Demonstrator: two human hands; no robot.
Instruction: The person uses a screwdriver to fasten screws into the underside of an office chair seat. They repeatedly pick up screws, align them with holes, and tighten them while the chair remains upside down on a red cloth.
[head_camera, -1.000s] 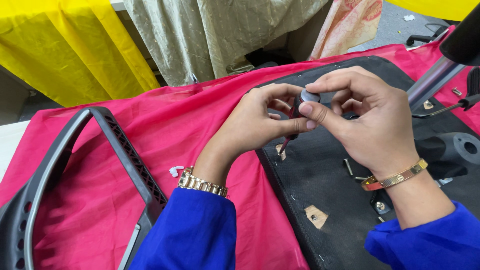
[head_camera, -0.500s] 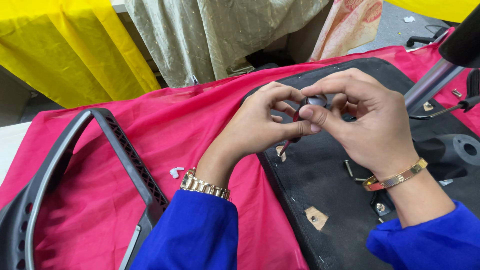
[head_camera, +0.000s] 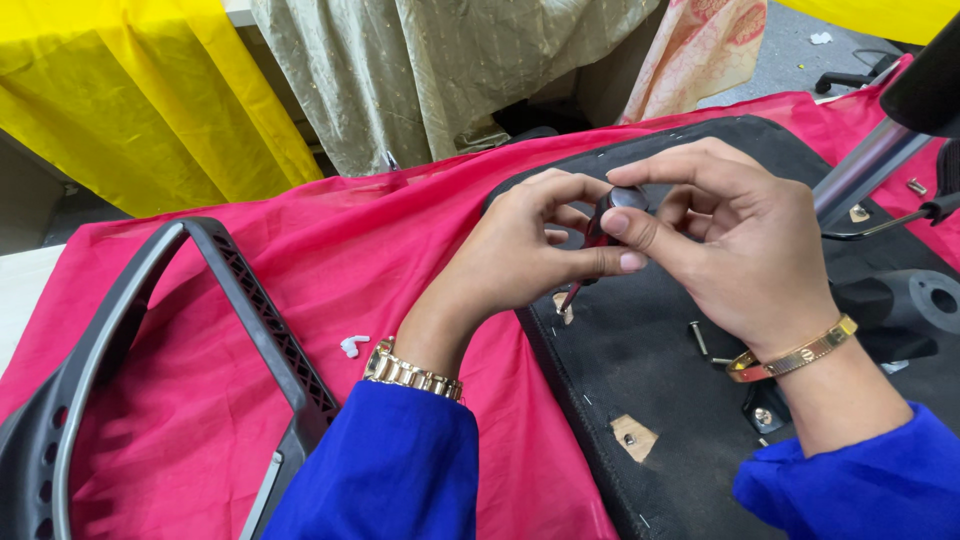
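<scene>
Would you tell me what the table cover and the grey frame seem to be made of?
Table cover: thin woven fabric, bright pink, slightly sheer; it wrinkles and drapes. Grey frame: looks like moulded plastic, matte, with a lattice of ribs and cut-out slots, though painted metal cannot be excluded.

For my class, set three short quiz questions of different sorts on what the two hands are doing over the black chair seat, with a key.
1. True or false: both hands hold a small screwdriver upright over the black seat base.
2. Which lies loose on the seat base near the right hand? A) a bolt B) a spanner C) a pair of scissors
3. Fill in: the grey chair back frame lies on the ___ cloth.

Key: 1 true; 2 A; 3 pink.
</scene>
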